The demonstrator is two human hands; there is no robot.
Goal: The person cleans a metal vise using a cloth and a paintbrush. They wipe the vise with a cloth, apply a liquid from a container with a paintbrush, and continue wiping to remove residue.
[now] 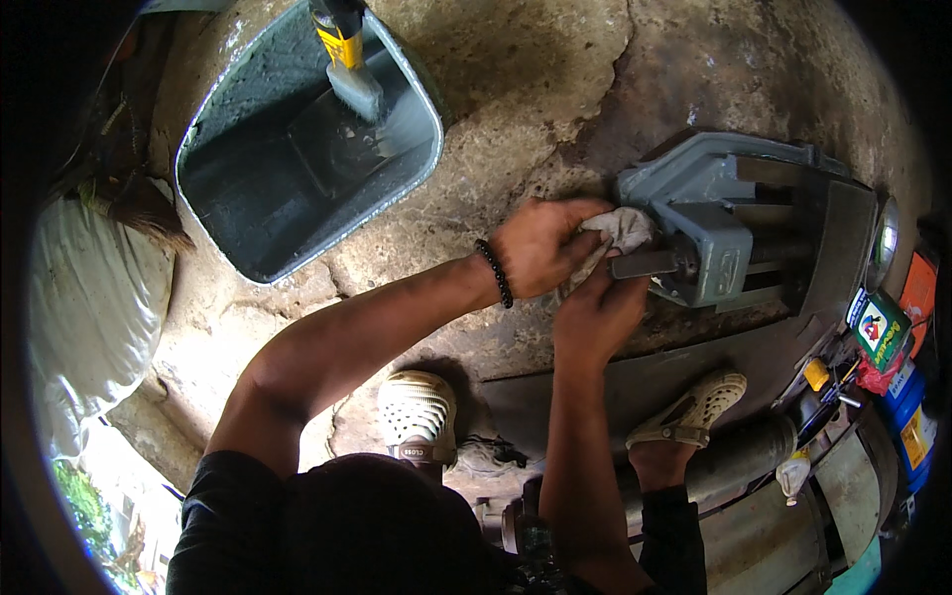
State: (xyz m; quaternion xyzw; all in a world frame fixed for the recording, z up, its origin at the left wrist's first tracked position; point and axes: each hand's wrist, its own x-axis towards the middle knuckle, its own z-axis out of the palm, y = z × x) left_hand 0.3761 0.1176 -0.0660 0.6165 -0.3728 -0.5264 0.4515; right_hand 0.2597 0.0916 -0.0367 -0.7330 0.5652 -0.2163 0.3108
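Observation:
A grey machine vise [729,223] lies on the cracked concrete floor [516,119] at the right. My left hand [540,243], with a dark bead bracelet at the wrist, presses a dirty pale rag [622,230] against the near end of the vise. Just below it, my right hand [598,309] is closed around the rag's lower part beside the vise's dark screw handle [645,264]. Both hands touch each other and the rag.
A grey plastic tub [297,149] with a yellow-handled tool [347,55] in it stands at the upper left. A white sack [89,297] lies at the left. My two feet in pale clogs [418,412] stand below. Bottles, cans and a pipe crowd the lower right.

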